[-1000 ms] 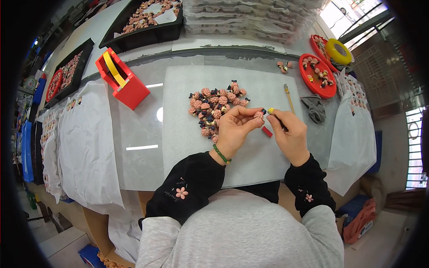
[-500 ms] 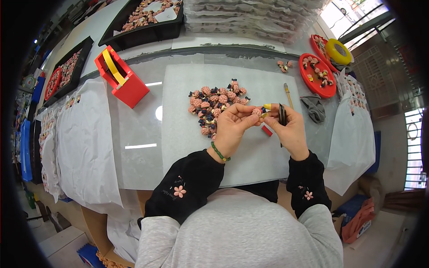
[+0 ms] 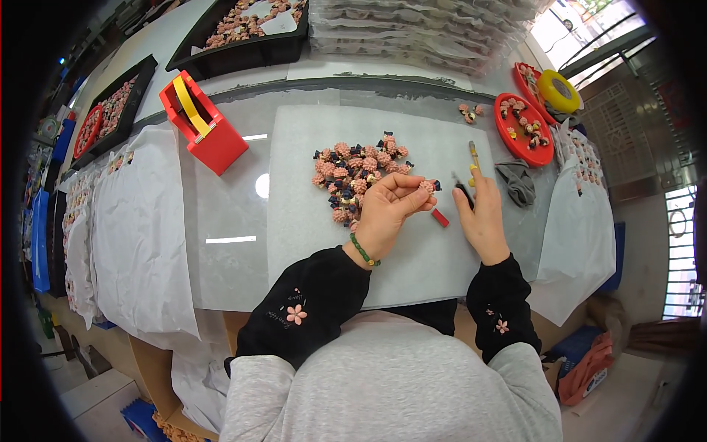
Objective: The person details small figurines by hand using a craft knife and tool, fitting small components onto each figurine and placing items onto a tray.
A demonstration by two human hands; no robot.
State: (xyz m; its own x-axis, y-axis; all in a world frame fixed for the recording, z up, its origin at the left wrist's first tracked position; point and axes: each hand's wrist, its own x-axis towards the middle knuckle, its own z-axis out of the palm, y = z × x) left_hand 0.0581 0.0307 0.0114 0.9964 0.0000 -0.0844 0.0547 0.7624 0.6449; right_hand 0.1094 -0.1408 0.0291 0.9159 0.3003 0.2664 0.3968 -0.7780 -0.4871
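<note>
And there was the landmark, a heap of small, knobbly pink-and-navy figurines (image 3: pixel 370 163), piled on a thin white foam-like sheet (image 3: pixel 317 272). Just to the heap's right, the left hand (image 3: pixel 388 208), green beaded bracelet (image 3: pixel 361 252) at its wrist, had one pink figurine with a navy end (image 3: pixel 427 186) pinched between thumb and fingers, up off the sheet! Further right of the heap came the right hand (image 3: pixel 482 221), gripping a slim dark tool (image 3: pixel 464 193) by the thumb, the two hands apart; something yellow showed at its fingertips, too small to make out. A thin tan-handled brush (image 3: pixel 473 152) lay right of the heap, just beyond those fingers; whether they touched it, you could not tell. Below and right of the heap, a little red bar (image 3: pixel 440 217)! Well to the heap's right sat a crumpled grey cloth (image 3: pixel 518 182) and a round red plastic tray (image 3: pixel 542 155) bearing more figurines; well to its left, a red tape dispenser (image 3: pixel 221 151) with a yellow band.
</note>
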